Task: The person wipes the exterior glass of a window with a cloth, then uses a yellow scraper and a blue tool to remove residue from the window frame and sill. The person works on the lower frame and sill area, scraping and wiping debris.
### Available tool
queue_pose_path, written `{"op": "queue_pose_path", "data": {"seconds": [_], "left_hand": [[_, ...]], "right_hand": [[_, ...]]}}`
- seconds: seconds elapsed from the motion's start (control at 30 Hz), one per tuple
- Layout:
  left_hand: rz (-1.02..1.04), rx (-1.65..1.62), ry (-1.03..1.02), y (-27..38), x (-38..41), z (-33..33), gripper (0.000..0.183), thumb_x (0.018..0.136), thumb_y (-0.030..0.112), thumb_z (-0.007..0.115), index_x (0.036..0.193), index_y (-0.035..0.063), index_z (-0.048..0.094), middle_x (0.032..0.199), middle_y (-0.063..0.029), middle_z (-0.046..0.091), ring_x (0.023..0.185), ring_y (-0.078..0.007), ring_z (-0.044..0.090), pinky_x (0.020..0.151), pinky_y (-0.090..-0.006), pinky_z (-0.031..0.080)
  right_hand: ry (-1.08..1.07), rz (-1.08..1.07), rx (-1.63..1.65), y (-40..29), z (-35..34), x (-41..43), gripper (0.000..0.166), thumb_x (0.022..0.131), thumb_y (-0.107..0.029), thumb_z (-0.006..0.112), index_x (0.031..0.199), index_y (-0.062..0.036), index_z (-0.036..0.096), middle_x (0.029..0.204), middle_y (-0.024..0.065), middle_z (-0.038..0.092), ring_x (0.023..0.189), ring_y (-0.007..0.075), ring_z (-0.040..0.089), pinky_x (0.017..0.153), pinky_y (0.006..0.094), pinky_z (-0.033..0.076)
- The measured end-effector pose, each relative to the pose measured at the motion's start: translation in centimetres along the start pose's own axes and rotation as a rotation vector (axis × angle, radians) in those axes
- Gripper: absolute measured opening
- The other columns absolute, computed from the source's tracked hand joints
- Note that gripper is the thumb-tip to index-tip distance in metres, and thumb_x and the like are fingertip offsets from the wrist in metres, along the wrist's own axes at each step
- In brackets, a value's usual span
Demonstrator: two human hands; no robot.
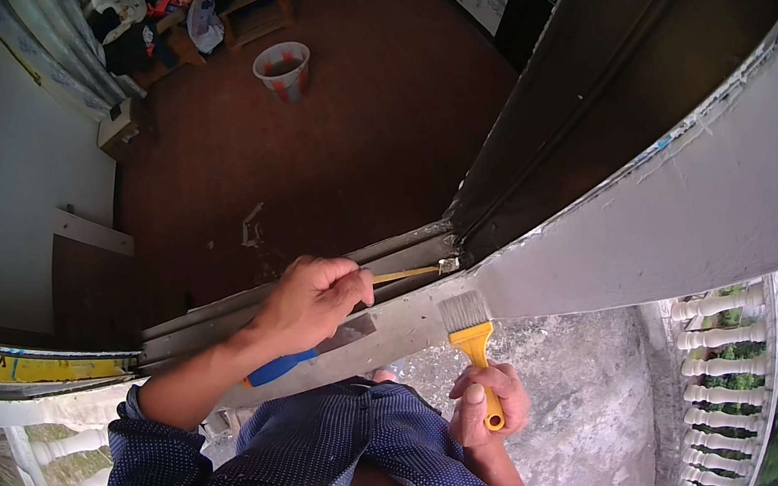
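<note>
Near the middle, my left hand [317,300] grips a thin yellowish stick [407,273], whose far end meets a small pale clump [448,265] in the corner of the door track [386,261]. My right hand [491,405] holds a yellow-handled paintbrush [474,337], its grey bristles pointing up beside the sill. Below my left hand, a tool with a blue handle [282,368] lies on the ledge, partly hidden by my forearm. A flat greyish blade [350,331] shows beyond that handle.
A dark door frame [563,118] and pale wall [702,190] rise at the right. Inside, a bucket [283,70] stands on the reddish floor near a wooden bench [260,16] and heaped clothes. A white balustrade [721,398] borders the concrete balcony.
</note>
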State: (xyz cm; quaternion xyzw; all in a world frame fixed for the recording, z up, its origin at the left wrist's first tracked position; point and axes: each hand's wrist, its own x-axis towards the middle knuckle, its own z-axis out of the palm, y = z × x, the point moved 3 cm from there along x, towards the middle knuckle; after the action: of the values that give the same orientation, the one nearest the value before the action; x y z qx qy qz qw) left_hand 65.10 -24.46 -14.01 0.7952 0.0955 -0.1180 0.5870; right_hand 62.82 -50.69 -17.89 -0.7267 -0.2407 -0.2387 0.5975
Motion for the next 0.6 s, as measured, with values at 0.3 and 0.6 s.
{"op": "queue_pose_path", "data": {"seconds": [0.3, 0.6], "left_hand": [[0.379, 0.486, 0.019, 0.6, -2.8, 3.1, 0.022, 0.099, 0.020, 0.063, 0.090, 0.0000, 0.065, 0.078, -0.0177, 0.069, 0.066, -0.0334, 0.068, 0.060, -0.0409, 0.051], [0.211, 0.324, 0.301, 0.3, -1.2, -1.8, 0.031, 0.100, 0.018, 0.061, 0.077, -0.0028, 0.062, 0.060, -0.0123, 0.056, 0.053, -0.0142, 0.050, 0.054, -0.0324, 0.043]], "right_hand": [[0.126, 0.009, 0.048, 0.2, -1.5, 0.1, 0.024, 0.101, -0.020, 0.063, 0.098, 0.0043, 0.064, 0.065, 0.0086, 0.057, 0.053, 0.0129, 0.052, 0.050, 0.0250, 0.044], [-0.049, 0.026, -0.056, 0.6, 0.8, -0.5, 0.018, 0.098, -0.016, 0.065, 0.094, 0.0011, 0.067, 0.063, 0.0055, 0.064, 0.056, 0.0138, 0.060, 0.055, 0.0254, 0.045]]}}
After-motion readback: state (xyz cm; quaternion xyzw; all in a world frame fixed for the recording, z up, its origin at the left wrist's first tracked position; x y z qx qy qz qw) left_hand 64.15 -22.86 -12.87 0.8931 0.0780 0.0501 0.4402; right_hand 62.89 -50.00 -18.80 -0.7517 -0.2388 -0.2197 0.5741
